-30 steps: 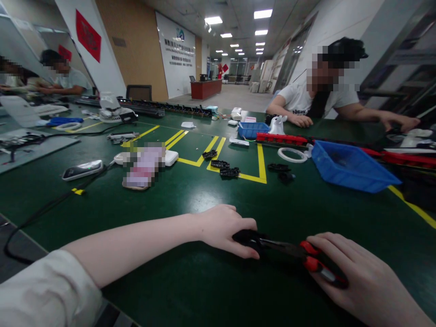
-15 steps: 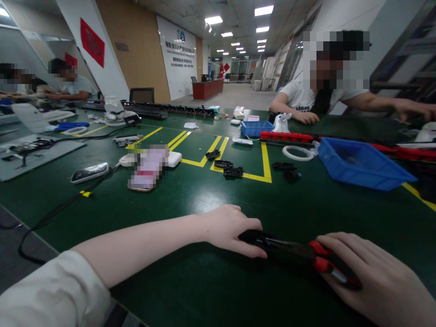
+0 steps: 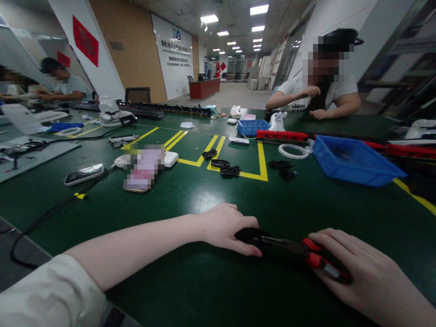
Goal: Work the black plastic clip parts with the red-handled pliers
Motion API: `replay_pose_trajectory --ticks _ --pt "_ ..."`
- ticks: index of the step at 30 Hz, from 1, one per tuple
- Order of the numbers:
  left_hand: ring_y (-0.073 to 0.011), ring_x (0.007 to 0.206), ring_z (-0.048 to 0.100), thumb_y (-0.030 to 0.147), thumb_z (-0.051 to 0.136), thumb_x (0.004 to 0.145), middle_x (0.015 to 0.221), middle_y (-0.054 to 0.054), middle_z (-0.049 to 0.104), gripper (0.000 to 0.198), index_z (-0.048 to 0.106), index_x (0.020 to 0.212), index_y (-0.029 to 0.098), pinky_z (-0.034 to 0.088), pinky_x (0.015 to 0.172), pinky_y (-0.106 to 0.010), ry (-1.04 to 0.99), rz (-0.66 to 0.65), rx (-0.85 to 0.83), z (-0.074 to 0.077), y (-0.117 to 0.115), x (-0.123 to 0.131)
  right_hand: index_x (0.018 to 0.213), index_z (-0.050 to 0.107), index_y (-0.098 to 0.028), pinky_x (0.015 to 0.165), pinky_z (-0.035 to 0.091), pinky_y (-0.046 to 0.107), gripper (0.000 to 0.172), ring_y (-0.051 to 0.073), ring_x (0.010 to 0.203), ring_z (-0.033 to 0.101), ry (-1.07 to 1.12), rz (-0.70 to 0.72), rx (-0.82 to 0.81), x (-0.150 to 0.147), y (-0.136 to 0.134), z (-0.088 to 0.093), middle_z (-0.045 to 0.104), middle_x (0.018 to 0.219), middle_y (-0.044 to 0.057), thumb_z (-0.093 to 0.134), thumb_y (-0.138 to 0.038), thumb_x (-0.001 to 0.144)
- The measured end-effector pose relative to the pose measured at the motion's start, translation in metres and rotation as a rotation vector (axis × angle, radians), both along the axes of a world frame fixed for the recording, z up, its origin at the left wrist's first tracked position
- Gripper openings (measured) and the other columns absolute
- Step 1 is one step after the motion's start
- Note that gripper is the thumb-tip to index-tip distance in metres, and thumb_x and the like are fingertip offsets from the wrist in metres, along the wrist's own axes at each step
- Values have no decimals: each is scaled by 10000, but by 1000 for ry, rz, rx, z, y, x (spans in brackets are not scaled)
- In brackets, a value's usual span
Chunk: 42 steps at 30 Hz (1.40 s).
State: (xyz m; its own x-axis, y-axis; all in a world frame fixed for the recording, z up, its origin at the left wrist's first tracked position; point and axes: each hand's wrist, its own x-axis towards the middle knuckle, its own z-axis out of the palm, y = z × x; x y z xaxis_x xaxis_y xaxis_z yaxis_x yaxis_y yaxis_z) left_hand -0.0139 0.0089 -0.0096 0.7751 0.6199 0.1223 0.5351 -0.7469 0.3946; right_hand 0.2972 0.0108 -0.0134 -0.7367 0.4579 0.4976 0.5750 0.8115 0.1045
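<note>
My left hand (image 3: 225,227) rests on the green table (image 3: 211,290), its fingers curled round a small black part (image 3: 248,235). The jaws of red-handled pliers (image 3: 299,254) meet that part. My right hand (image 3: 368,277) is wrapped round the pliers' red and black handles at the lower right. Both hands lie low on the table near its front edge.
Several black parts (image 3: 225,167) lie on yellow tape lines (image 3: 262,163). A blue bin (image 3: 354,161), a white tape ring (image 3: 293,151), a smaller blue tray (image 3: 252,128) and a red rail (image 3: 282,135) stand behind. A phone (image 3: 143,170), white devices and cables lie left. Other people sit across.
My hands and the pliers stay put apart from small camera shifts. The person across the table has drawn both arms in, one hand raised toward the face.
</note>
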Motion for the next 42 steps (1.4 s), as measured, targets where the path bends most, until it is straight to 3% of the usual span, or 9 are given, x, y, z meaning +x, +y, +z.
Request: replay_pose_trajectory --ticks 6,21,35,42 --pt "-147 617 557 603 602 864 723 25 626 439 582 1025 195 367 641 -257 5 13 -6 1 0 0 1047 639 -203 613 630 369 306 258 761 716 -27 -15 -46 -1 -2 2 716 937 103 577 -359 792" --pt "-147 614 549 594 609 865 725 24 633 432 590 1021 191 374 651 -264 29 25 -12 5 -2 3 1047 655 -246 616 611 299 284 207 760 706 -40 -119 -414 -3 -9 10 714 932 61 636 -312 772" --pt "-172 657 591 681 605 815 739 9 644 516 573 1002 201 397 673 -276 20 12 -26 4 -3 2 1047 650 -247 636 595 319 276 215 786 698 -78 -167 -510 -7 -14 15 706 948 67 614 -311 781" --pt "-155 650 586 686 630 790 799 12 639 560 552 1085 217 403 676 -265 10 49 -46 6 -3 3 1031 660 -239 604 583 307 270 218 760 696 -62 -134 -463 -8 -12 15 710 926 74 640 -311 771"
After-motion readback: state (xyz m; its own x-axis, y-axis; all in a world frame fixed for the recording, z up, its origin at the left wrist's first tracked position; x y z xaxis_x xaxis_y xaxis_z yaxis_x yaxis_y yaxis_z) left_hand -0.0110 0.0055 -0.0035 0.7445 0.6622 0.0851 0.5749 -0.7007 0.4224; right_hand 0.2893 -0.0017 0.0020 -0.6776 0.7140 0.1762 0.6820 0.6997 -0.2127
